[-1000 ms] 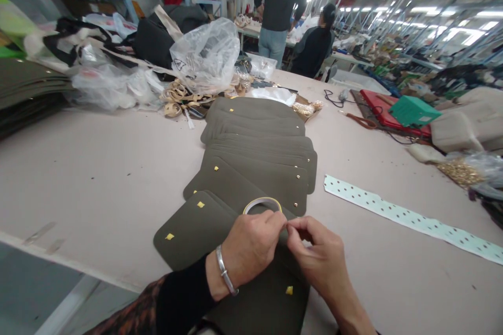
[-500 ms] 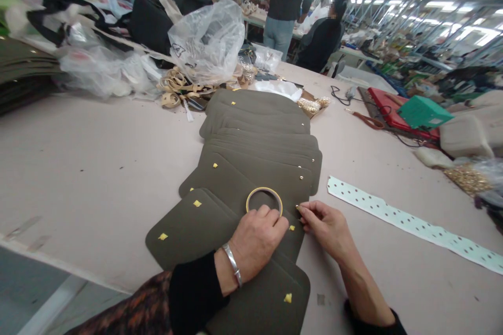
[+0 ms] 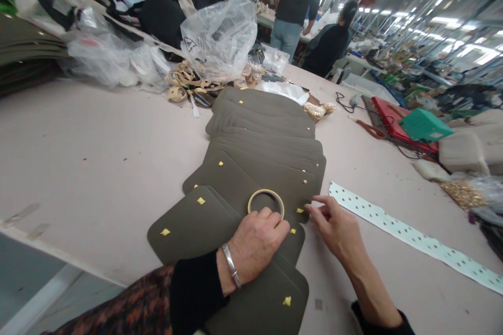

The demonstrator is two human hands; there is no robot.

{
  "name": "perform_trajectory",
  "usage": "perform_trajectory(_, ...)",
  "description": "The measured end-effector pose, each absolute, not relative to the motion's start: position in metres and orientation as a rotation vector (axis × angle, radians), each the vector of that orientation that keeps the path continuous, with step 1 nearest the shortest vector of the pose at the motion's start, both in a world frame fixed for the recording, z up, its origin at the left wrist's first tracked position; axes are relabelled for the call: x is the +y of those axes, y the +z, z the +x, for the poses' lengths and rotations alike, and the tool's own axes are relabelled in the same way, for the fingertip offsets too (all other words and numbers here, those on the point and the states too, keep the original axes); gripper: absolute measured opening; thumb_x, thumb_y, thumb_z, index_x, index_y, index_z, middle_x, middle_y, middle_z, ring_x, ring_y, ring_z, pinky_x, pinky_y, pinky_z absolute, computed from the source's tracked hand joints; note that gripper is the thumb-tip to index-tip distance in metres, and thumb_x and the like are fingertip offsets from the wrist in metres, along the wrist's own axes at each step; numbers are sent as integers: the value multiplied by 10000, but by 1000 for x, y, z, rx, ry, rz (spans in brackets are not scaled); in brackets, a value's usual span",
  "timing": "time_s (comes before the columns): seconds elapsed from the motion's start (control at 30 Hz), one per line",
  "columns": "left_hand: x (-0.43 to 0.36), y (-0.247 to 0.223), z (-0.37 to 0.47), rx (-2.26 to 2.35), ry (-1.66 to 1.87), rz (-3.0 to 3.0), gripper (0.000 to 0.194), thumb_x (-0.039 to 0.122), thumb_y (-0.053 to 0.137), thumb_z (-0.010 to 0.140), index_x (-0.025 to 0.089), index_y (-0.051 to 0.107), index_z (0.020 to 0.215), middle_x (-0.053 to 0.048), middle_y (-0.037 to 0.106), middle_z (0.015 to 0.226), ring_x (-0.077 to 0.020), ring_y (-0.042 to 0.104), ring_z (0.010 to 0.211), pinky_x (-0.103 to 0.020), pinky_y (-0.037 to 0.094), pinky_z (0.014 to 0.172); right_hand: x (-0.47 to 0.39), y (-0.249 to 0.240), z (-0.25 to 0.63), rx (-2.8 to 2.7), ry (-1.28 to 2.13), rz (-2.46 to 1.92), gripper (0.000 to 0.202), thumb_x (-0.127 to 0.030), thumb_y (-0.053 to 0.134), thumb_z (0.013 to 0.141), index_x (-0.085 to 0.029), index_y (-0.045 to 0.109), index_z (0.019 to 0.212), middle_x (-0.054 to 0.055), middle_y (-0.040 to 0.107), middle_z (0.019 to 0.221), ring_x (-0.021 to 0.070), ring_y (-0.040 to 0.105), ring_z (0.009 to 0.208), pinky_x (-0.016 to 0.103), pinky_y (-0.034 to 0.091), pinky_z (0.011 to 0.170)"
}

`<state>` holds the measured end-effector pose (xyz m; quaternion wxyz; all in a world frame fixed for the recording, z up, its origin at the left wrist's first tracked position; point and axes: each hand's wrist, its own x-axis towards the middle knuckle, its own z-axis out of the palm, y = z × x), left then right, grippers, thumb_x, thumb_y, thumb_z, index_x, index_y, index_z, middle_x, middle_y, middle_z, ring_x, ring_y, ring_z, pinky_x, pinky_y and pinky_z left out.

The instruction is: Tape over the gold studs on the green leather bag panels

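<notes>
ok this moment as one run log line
left hand: holding tape roll; right hand: beside yellow piece; olive panels: overlapping on table

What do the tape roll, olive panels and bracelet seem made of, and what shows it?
Tape roll: probably paper or plastic, yellow-edged, around a greyish inner ring.
Olive panels: perhaps coated fabric or imitation leather, matt, judging by smooth faces and clean edges.
Bracelet: likely polished, silvery metal, given its bright highlights.

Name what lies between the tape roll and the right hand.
In the head view: an olive panel with a small yellow piece near its edge.
</notes>
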<state>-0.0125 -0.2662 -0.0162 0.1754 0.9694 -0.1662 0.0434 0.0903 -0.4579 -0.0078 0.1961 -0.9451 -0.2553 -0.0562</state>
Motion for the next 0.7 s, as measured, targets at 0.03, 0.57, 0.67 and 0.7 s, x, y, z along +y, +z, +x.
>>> perform_trajectory(0.03, -266, -16, -13, -472, 126, 2746, 115, 168, 387, 960, 187, 489, 911, -27, 561, 927, -217, 510, 865, -353, 500, 712, -461, -6, 89, -834, -224, -2603, 203, -358, 515, 903, -197, 605, 987, 22, 683, 750, 163, 646, 653, 281, 488, 627)
perform_trajectory(0.57, -266, -17, -12, -415, 172, 2691, 97, 144, 446, 931, 183, 530, 901, -29, 582, 908, -211, 514, 870, -331, 491, 723, -421, 1, 102, -797, 274, -2905, 241, -145, 493, 799, -193, 728, 770, 65, 740, 792, 192, 679, 746, 263, 456, 650)
perform_trajectory(0.67, -264, -14, -12, -397, 243, 2641, 114, 134, 447, 927, 179, 552, 930, -28, 601, 905, -205, 531, 864, -333, 491, 744, -416, 7, 99, -612, 328, -2881, 230, -143, 505, 751, -204, 717, 685, 41, 731, 729, 173, 657, 703, 250, 413, 613)
perform_trajectory(0.7, -262, -12, -12, -398, 282, 2616, 124, 136, 442, 930, 179, 558, 941, -28, 609, 903, -201, 540, 855, -333, 491, 750, -416, 9, 96, -604, 364, -2864, 230, -139, 504, 744, -201, 710, 660, 35, 722, 697, 163, 645, 674, 247, 399, 594)
